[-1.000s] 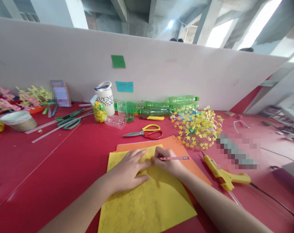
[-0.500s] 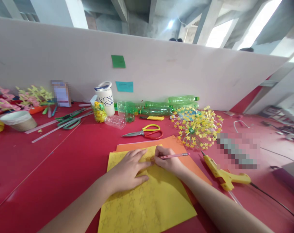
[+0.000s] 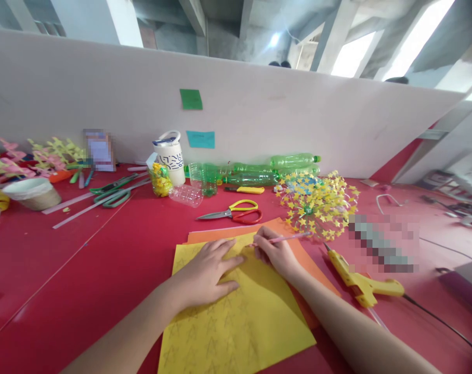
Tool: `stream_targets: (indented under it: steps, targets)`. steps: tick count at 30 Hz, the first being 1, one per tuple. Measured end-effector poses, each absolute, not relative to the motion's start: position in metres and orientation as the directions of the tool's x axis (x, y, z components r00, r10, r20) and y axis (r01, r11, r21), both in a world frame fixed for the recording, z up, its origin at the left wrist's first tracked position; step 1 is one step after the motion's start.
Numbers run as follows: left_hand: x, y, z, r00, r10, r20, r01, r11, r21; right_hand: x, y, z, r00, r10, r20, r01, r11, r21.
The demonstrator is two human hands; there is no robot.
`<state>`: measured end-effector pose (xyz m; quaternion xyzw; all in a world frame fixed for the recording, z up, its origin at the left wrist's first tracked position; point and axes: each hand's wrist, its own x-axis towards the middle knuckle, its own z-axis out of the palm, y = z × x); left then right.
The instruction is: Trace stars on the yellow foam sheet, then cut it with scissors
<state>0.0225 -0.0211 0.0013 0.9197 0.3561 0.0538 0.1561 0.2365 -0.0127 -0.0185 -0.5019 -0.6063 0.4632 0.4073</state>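
Observation:
Flat on a yellow sheet of paper (image 3: 275, 317) lies my left hand (image 3: 207, 272), its fingers spread. My right hand (image 3: 277, 253) pinches a pink pencil (image 3: 290, 238), whose tip is at the sheet's upper part, just right of my left fingers. Rows of pencilled stars (image 3: 210, 328) cover the left and lower part of the sheet. Orange paper (image 3: 312, 270) sticks out from beneath it at the top and right.
Beyond the paper lie red-and-yellow-handled scissors (image 3: 232, 212), a yellow cutter (image 3: 249, 190) and green plastic bottles (image 3: 255, 178). To the right are a yellow-star bouquet (image 3: 317, 205) and a corded glue gun (image 3: 363, 283). Green-handled scissors (image 3: 111, 198) and a white tumbler (image 3: 171, 158) stand left.
My right hand has shifted slightly up and to the right with the pencil, which now lies at a different slant. My left hand stays in place on the paper.

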Motion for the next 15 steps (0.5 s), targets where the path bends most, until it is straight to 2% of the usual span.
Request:
stream_targets:
  steps: [3,7,9,15]
  targets:
    - [0.0204,-0.0193,-0.0007,0.712,0.702,0.011,0.664,-0.677,0.317,0.2400,-0.0149,-0.0149,-0.170,0.985,0.024,0.174,0.054,-0.983]
    - [0.0187,-0.0185,-0.0033,0.692,0.721,0.031,0.676,-0.663,0.322,0.2386,-0.0202,-0.0103,-0.336,0.939,0.072,0.262,0.166,-0.951]
    - [0.0185,-0.0184,-0.0042,0.687,0.726,0.036,0.679,-0.659,0.323,0.2362,-0.0215,-0.0102,-0.347,0.935,0.077,0.302,0.189,-0.934]
    - [0.0191,-0.0175,-0.0022,0.703,0.711,0.022,0.668,-0.672,0.320,0.2329,-0.0217,-0.0138,-0.322,0.947,0.005,0.280,0.100,-0.955]
